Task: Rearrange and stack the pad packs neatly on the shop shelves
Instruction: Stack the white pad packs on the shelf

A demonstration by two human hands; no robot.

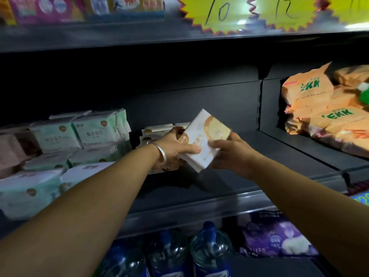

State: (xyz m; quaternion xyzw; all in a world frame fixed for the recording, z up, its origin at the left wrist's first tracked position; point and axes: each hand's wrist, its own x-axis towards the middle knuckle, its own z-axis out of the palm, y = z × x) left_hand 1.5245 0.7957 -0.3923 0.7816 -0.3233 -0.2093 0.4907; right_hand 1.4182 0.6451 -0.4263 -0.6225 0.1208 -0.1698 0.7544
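Head view, shop shelving, dim light. White-and-gold pad pack point(203, 140) held tilted above the middle shelf point(199, 198), clear of the shelf floor, one corner up toward the back panel. Left hand point(175, 146) grasping the pack's lower left end, thumb laid across the front face, remaining fingers hidden behind the pack. Silver bangle point(161, 154) on the left wrist. Right hand point(229, 154) grasping the pack's lower right edge, thumb on top, fingers curled underneath. Both forearms bare, reaching in from the bottom corners.

Just behind the left hand: short stack of similar white-and-gold packs point(157, 130) on the same shelf, partly covered by the hand. Contact between held pack and stack not determinable.

Left part of same shelf: pale green pad packs point(93, 132), some upright in a row, some lying flat in front, loosely piled. Pinkish packs point(12, 148) at far left, blurred.

Right bay, past the upright divider: orange bags with green "EKK" lettering point(311, 96), heaped and leaning.

Upper shelf: colourful boxes point(46, 9), blurred. Yellow starburst price tags point(219, 15) on its front edge, handwritten 10 and 12.

Below the middle shelf: blue-capped water bottles point(209, 254) side by side; purple pack point(273, 236) to their right.
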